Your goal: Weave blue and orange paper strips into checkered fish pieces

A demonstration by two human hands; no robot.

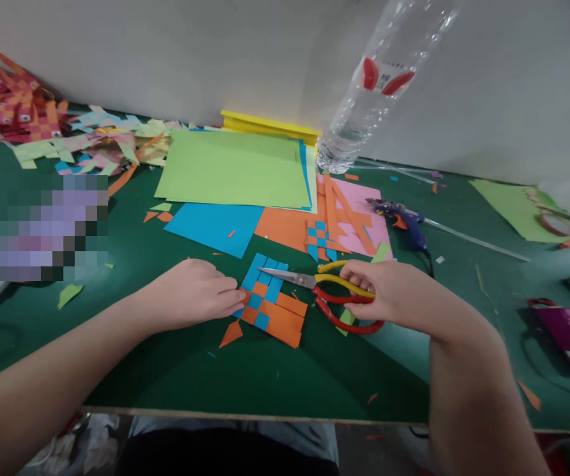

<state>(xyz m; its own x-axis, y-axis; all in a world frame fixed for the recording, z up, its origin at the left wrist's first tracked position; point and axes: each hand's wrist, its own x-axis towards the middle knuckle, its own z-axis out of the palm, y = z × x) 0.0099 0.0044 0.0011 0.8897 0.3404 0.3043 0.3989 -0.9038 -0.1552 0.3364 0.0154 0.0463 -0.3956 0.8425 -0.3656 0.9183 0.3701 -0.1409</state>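
Note blue-and-orange woven paper [267, 307] near the front edge of a scrap-strewn green table [245, 390], with clear bottle [364, 112] by pale wall [166, 59] behind. Compare left hand [198, 294], curled at the paper's left edge, grip unclear, with right hand [387, 291], closed around handles of scissors [309, 280].

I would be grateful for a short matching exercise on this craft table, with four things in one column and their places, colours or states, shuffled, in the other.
Column one
1. Scissors
2. Left hand
3. Glue gun
4. Bottle

Column two
A. Transparent, with red shapes on its label
B. At the left edge of the woven paper
C. Gripped by the right hand
D. Dark blue, with an orange trigger

Right pairs: 1-C, 2-B, 3-D, 4-A
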